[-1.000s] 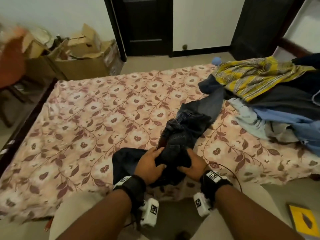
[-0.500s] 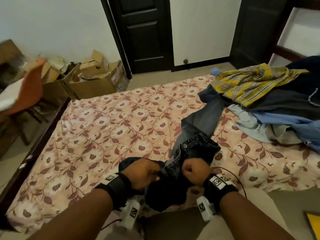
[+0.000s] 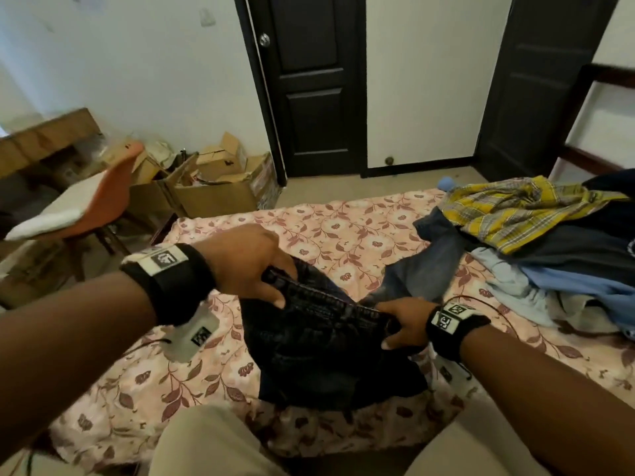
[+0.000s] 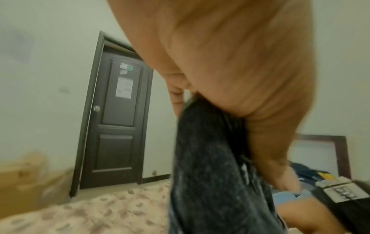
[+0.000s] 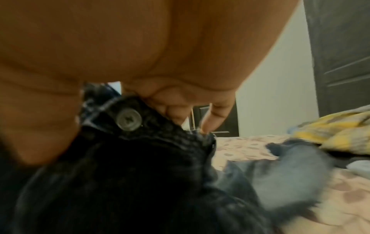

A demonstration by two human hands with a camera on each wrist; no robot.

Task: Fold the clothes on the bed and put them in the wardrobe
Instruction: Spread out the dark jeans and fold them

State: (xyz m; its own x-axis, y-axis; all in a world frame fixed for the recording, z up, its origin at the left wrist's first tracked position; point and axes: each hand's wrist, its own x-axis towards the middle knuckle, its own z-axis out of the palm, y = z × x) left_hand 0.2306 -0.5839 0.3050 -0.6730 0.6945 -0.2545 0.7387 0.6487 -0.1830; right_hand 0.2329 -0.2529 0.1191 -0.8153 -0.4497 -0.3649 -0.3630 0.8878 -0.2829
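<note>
Pale walls [image 3: 154,80] closed the room, broken by a dark panelled door [image 3: 309,84] with a round knob and a second dark door [image 3: 536,84] to its right, over a beige floor [image 3: 343,187]. Open cardboard boxes [image 3: 213,187] crowded the foot of the wall near the bed's far left corner. Beside them stood an orange chair [image 3: 103,201] with a white cushion.

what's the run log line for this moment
step: fold jeans | left hand: grips waistband | right hand: grips waistband | bed: pile unfolded
</note>
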